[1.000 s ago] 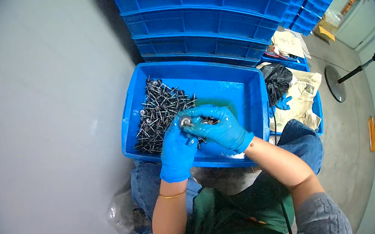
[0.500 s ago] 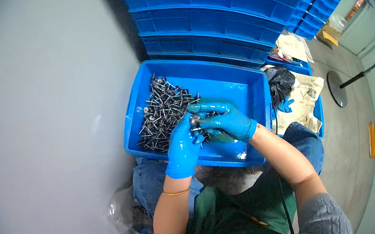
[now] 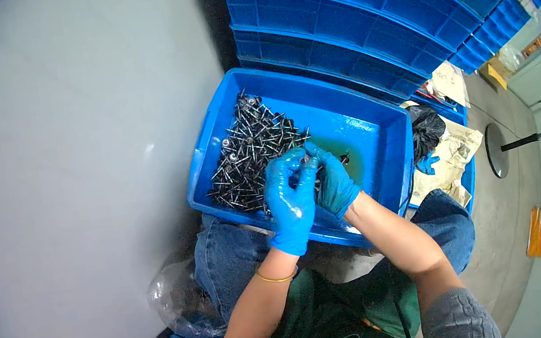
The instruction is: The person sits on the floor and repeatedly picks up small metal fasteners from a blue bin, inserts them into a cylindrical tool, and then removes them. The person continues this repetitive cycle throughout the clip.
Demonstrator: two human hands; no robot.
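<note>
Both hands wear wet blue gloves and meet over a blue plastic bin. My left hand is closed, thumb and fingers curled round a small round-headed metal part. Pressed up against it, my right hand is closed on the same part from the other side; its fingertips are partly hidden. A heap of small dark metal parts with thin shiny shafts fills the left side of the bin. Just beyond my right hand, a few dark pieces show near greenish-brown liquid on the bin floor.
Stacked blue crates rise behind the bin, and a pale wall stands at left. On the right, a tray holds a black plastic bag and brown paper. A round black stand base rests on the floor.
My hands have drawn closer together and turned, so the part between them is more covered. The view has shifted, with the bin appearing further right and tilted.
</note>
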